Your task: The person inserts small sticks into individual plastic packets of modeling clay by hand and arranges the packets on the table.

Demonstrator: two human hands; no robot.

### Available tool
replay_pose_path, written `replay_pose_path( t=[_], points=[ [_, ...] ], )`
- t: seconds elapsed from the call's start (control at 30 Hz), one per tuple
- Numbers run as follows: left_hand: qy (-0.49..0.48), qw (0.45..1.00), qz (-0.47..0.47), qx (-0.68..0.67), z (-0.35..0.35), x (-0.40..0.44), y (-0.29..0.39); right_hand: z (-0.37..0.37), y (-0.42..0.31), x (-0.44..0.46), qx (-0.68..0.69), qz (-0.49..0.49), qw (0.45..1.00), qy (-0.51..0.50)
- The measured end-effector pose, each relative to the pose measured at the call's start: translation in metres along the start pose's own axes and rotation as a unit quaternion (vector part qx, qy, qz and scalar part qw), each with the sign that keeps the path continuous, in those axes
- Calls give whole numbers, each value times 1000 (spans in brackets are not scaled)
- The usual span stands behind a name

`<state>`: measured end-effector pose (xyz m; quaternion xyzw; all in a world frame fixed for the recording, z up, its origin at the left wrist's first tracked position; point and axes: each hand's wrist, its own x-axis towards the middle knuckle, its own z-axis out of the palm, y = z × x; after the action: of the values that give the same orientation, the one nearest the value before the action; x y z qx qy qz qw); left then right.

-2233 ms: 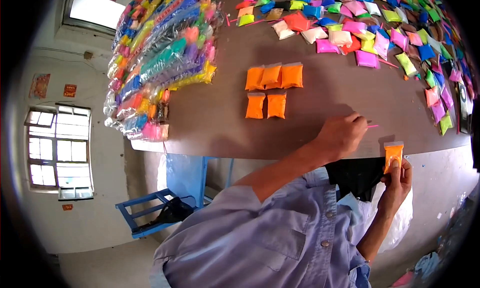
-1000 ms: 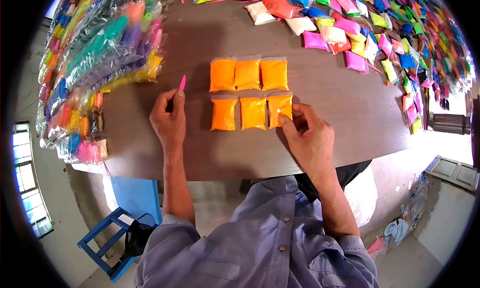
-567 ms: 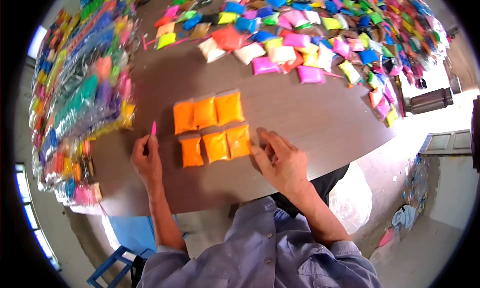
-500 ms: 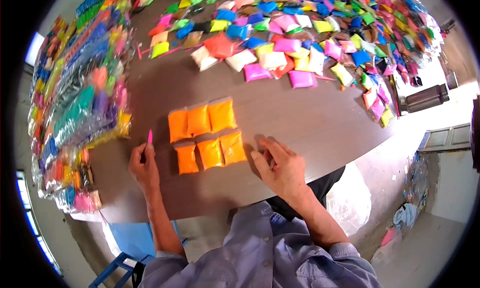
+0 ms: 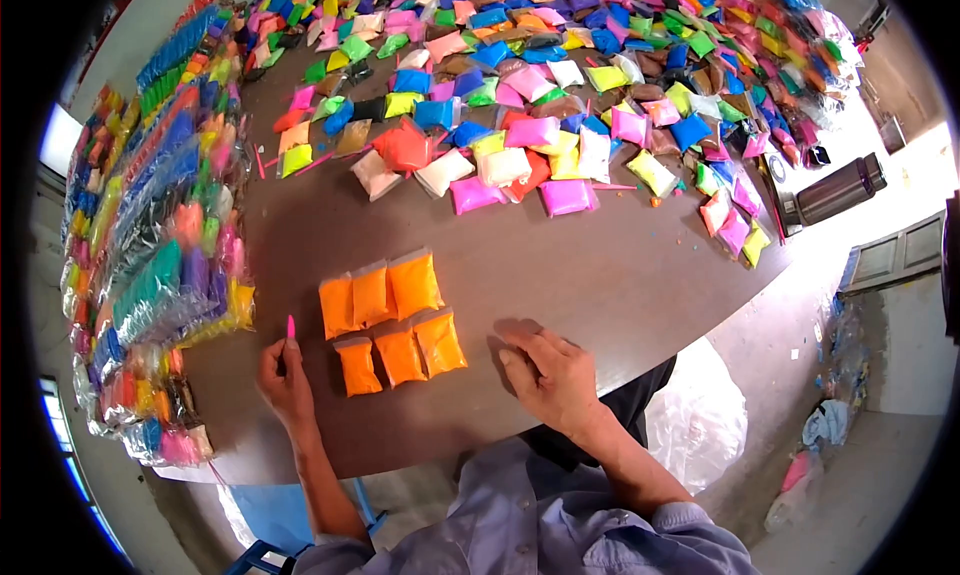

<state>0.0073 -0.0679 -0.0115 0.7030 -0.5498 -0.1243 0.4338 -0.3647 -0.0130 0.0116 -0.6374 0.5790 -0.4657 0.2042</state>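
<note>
My left hand [image 5: 287, 383] is closed on a small pink pointed plastic stick [image 5: 291, 327], its tip sticking up past the thumb and finger. Just right of that hand, several orange packets [image 5: 398, 355] in clear film lie on the brown table in two rows of three. On the other side of them is my right hand [image 5: 552, 375], its fingers loosely bent and apart near the table top, with nothing visible in it. Neither hand touches the packets.
A large spread of small coloured packets [image 5: 532, 132] covers the table's far side. Bagged coloured packs [image 5: 150, 285] are heaped along the left edge. A metal flask [image 5: 840, 190] lies at the right. Below stands a blue chair [image 5: 270, 515]; clear plastic [image 5: 700, 405] is on the floor.
The view has tilted upward, so the table and packets sit lower in the picture. My right hand's fingers look slightly lower and flatter. My left hand keeps hold of the pink stick.
</note>
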Motion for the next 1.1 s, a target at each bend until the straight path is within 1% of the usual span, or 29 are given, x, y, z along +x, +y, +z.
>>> replay_pose_path(
  t=[0.07, 0.3, 0.37, 0.5, 0.67, 0.8, 0.87, 0.93, 0.97, 1.03, 1.07, 1.1],
  points=[
    [-4, 1000, -10, 15, -1, 0, 3, 0, 0, -2, 10, -3, 1000, 2],
    [5, 1000, 15, 4, 1, -1, -4, -3, 0, -3, 7, 9, 1000, -15],
    [12, 1000, 4, -2, 2, -1, -4, -3, 1, -4, 5, 11, 1000, -20],
    [23, 1000, 15, -5, 2, -2, -10, -2, 1, -3, 10, 5, 1000, -10],
    [7, 1000, 12, -6, 1, -2, -7, -1, 3, -5, 2, -10, 1000, -3],
    [6, 1000, -2, -5, 1, -4, -4, -1, 2, -4, 8, 0, 1000, 3],
    [11, 1000, 12, 7, 2, -5, -2, -2, 3, -4, 15, 1, 1000, 8],
    [13, 1000, -7, -2, 2, -6, -2, -6, 4, -3, 64, 86, 994, -38],
    [14, 1000, -25, -9, 3, -6, -3, -8, 6, 3, 59, 85, 994, -38],
    [22, 999, -34, -13, 4, -7, -8, -19, 10, 28, 50, 64, 997, -6],
    [30, 999, -40, -12, 5, -7, -10, -32, 5, 46, 18, 109, 994, -20],
    [29, 998, -44, -17, 5, -8, -7, -40, 7, 66, -24, 81, 996, -3]
  ],
)
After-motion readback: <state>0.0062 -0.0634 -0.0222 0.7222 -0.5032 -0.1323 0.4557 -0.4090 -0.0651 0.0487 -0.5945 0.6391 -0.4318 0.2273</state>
